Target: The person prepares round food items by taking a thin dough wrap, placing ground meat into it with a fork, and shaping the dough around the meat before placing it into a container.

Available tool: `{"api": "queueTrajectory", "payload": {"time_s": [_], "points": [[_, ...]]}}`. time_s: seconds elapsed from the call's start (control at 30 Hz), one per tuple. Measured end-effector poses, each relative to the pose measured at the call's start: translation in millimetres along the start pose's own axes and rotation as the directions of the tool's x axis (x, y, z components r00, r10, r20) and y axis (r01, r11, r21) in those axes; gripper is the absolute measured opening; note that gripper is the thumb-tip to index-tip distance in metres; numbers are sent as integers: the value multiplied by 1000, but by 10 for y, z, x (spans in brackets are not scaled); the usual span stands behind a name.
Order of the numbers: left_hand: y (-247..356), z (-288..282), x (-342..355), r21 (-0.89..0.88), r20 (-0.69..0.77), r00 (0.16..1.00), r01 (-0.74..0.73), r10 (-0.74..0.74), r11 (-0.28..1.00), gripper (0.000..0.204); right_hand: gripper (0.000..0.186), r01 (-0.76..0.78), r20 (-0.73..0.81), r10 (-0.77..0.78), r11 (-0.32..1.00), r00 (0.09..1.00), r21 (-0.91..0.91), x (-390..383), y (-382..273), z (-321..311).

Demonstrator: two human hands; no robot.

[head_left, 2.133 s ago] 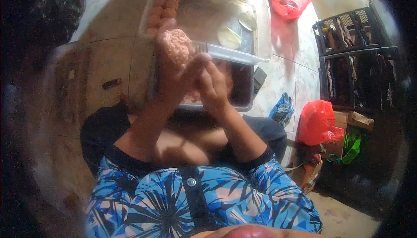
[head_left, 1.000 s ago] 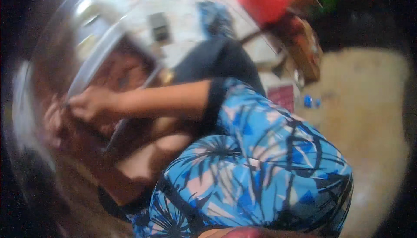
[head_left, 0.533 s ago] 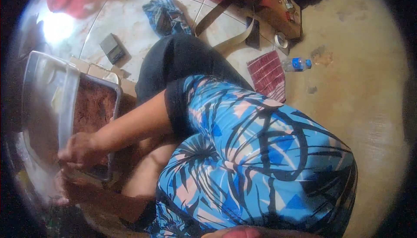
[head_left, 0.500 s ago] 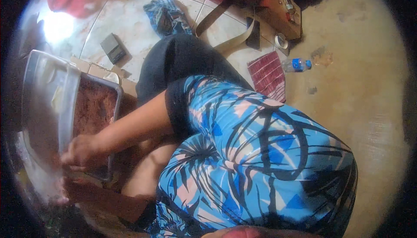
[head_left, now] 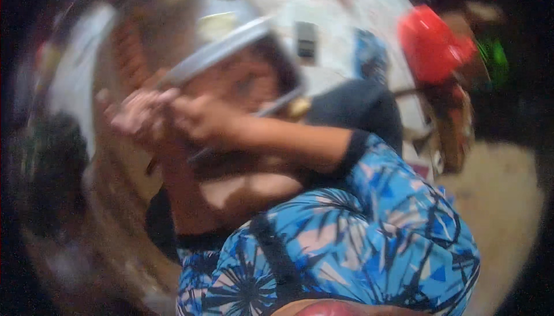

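Both of my hands are close together over the near left corner of a grey tray [head_left: 295,90] of reddish-brown crumbly stuff [head_left: 245,79]. My left hand [head_left: 141,114] is beside my right hand [head_left: 202,117], touching or nearly so. Motion smears the fingers of both, so whether they grip anything is unclear. Right behind the hands runs the pale rim of a translucent plastic box [head_left: 222,47], which stands against the tray. A pale yellowish item [head_left: 218,25] shows in or on the box.
Beyond the tray, a small dark-grey device [head_left: 306,42] lies on the pale tiled floor, with a crumpled blue cloth [head_left: 369,53] to its right. A bright red object [head_left: 430,45] stands farther right. My dark-clothed knee [head_left: 363,108] is bent beside the tray.
The view has swung left, so the tray, box and floor things appear farther right. My hands have come closer together and now sit higher in the picture, at the tray's corner.
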State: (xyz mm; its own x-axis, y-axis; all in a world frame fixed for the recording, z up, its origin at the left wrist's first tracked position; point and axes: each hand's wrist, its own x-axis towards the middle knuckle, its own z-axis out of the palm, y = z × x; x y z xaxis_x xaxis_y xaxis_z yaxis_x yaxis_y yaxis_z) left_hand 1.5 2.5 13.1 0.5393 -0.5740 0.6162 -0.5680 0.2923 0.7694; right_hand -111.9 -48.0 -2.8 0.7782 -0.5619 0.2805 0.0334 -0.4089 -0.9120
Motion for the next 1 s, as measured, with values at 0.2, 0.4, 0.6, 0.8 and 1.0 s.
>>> {"api": "queueTrajectory", "payload": {"time_s": [0.2,0.4,0.6,0.8,1.0], "points": [[192,-94,74,-207,-81,989,107,-126,972,111,27,105,-12,-105,991,994,76,73,-1,-60],[58,-241,94,-214,127,975,205,-181,955,115,18,201,154,-191,978,969,-53,153,67,-155],[50,-229,119,-387,-151,931,252,-331,887,114,11,62,-12,-65,979,998,-192,97,-93,-263],[-138,-157,1,-50,-121,991,55,-61,997,118,9,158,64,-152,983,986,-95,54,96,63],[54,-23,64,-248,-187,980,16,-64,969,109,12,60,110,-56,998,992,-34,207,207,-210]]}}
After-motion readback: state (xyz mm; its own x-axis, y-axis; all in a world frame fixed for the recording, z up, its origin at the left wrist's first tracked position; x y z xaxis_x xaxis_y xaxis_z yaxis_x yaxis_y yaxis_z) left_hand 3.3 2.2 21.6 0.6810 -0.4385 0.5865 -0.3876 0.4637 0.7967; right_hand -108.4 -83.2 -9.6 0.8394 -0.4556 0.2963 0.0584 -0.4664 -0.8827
